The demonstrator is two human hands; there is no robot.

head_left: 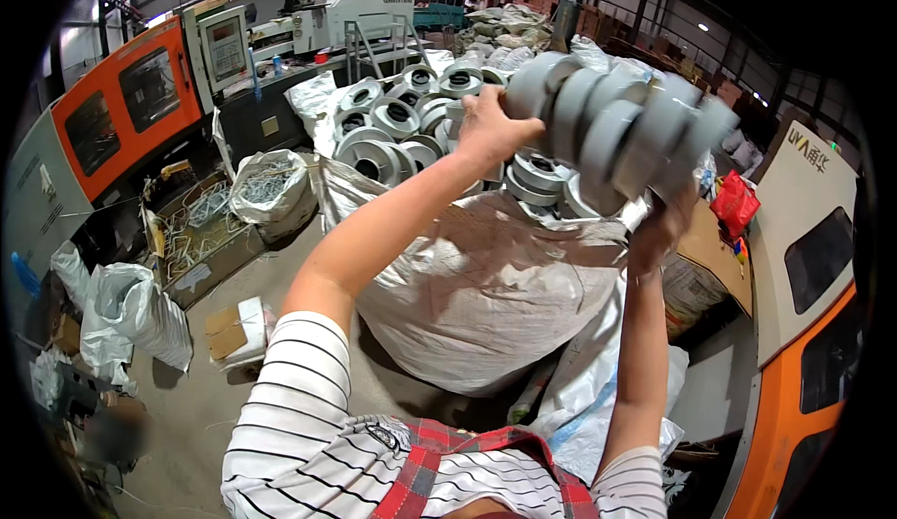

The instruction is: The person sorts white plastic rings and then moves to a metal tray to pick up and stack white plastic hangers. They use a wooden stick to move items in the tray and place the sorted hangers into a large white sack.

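A stack of several grey plastic flanged rings (612,131) is held up between my two hands, blurred at its right end. My left hand (495,131) presses on the stack's left end, thumb and fingers spread along it. Below the right end, my right hand (662,229) supports the stack, its fingers partly hidden behind the rings and smeared. Under the stack stands a big white woven sack (486,299), its mouth wide and filled with loose grey flanged rings (392,117) lying at various angles.
An orange and grey machine (121,99) stands at the left, and another orange machine (808,369) at the right. At left are a white bag of small grey parts (273,187), an open white sack (131,309) and a cardboard piece (226,332). A red bag (735,203) lies at right.
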